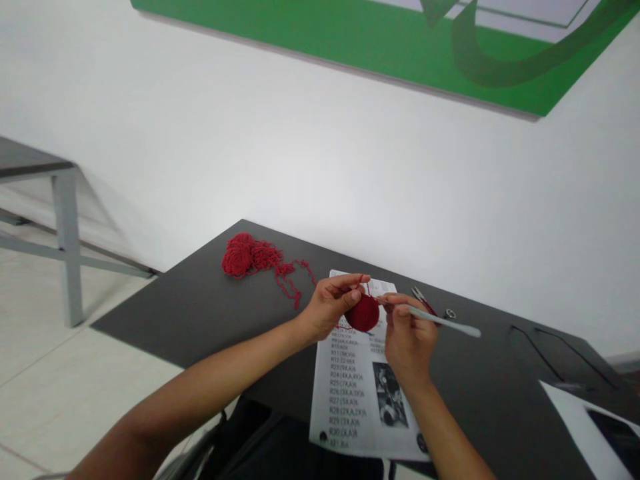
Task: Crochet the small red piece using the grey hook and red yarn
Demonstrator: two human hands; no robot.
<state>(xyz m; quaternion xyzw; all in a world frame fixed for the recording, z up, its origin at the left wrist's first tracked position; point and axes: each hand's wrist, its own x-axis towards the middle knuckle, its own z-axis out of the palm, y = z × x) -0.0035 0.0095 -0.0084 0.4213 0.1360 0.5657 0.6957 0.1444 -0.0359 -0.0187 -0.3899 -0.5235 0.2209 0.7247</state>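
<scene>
Between my hands is a round red crochet piece, held above a printed pattern sheet. My left hand pinches its left edge, with a strand of red yarn running up over the raised fingers. My right hand is closed round a crochet hook with a pale grey handle pointing right. The hook's tip meets the top right edge of the red piece; the stitch itself is too small to make out. Loose yarn leads left across the table to a red yarn ball.
Scissors with red handles lie behind my right hand, beside a small ring-shaped object. On the right of the dark table are eyeglasses and a white paper. A white wall rises behind; another table stands left.
</scene>
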